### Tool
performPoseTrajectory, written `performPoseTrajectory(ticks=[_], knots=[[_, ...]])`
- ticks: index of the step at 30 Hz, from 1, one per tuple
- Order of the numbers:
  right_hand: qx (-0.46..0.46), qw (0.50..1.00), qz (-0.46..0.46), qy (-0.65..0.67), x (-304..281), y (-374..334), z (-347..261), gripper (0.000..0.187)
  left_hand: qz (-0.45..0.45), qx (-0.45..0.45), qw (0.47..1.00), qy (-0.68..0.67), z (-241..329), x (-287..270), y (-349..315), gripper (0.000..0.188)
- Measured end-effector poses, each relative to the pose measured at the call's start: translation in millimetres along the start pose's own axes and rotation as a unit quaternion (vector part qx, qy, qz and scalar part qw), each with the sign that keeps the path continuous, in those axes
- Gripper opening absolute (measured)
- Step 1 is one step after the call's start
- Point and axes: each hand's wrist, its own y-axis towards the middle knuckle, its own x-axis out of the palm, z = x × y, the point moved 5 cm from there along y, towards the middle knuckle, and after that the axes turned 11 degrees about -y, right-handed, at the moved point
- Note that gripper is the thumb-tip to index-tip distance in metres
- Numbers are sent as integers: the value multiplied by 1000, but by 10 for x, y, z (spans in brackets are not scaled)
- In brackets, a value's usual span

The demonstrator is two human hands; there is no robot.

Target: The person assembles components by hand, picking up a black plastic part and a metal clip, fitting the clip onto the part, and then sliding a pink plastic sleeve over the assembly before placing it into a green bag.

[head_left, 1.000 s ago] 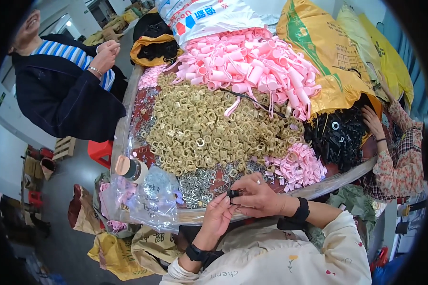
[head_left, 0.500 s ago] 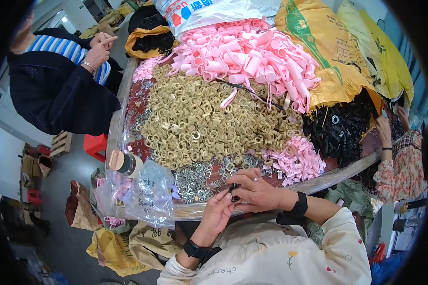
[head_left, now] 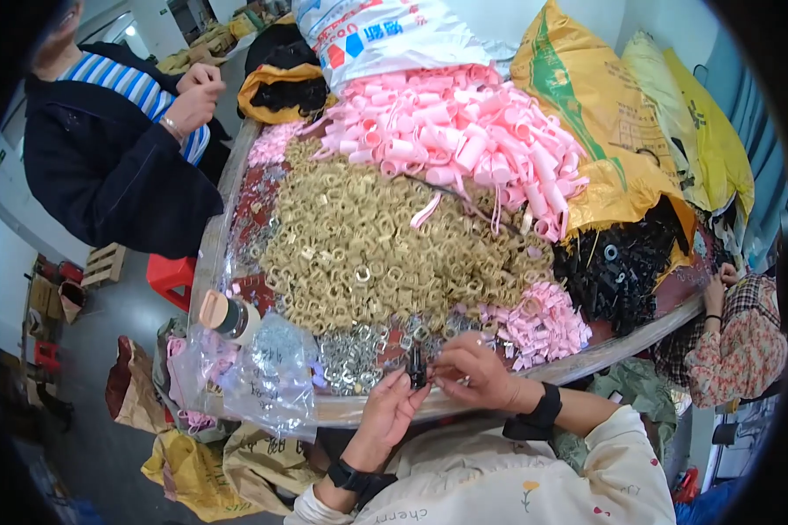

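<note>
My left hand (head_left: 388,409) and my right hand (head_left: 474,374) meet at the near edge of the table (head_left: 208,262). Together they pinch a small black part (head_left: 417,372) between the fingertips. Just beyond the fingers lies a heap of small silver metal rings (head_left: 356,354). Behind it spreads a big pile of gold-coloured loops (head_left: 368,245). A small pile of pink loops (head_left: 538,324) lies right of my right hand, and a black pile of parts (head_left: 622,267) sits further right.
A large heap of pink curled strips (head_left: 451,131) fills the far side. Yellow sacks (head_left: 613,114) and a white sack (head_left: 376,35) stand behind. A clear plastic bag (head_left: 267,376) and a bottle (head_left: 228,315) sit at my left. One person (head_left: 114,149) stands far left, another (head_left: 735,341) sits right.
My hands stay joined on the small black part at the table edge, with only slight finger movement. The view has tilted a little, and the person at the left shifted their hands.
</note>
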Motion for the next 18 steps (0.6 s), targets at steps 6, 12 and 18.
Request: performPoseTrajectory(ticks=[6, 12, 18], knots=[[37, 998, -32, 39, 55, -50, 38, 14, -16, 35, 999, -4, -21, 10, 50, 27], [107, 987, -70, 100, 81, -115, 161, 7, 8, 39, 999, 3, -66, 1, 65, 23], [201, 927, -142, 284, 218, -275, 356, 9, -7, 42, 999, 22, -102, 53, 58, 21]])
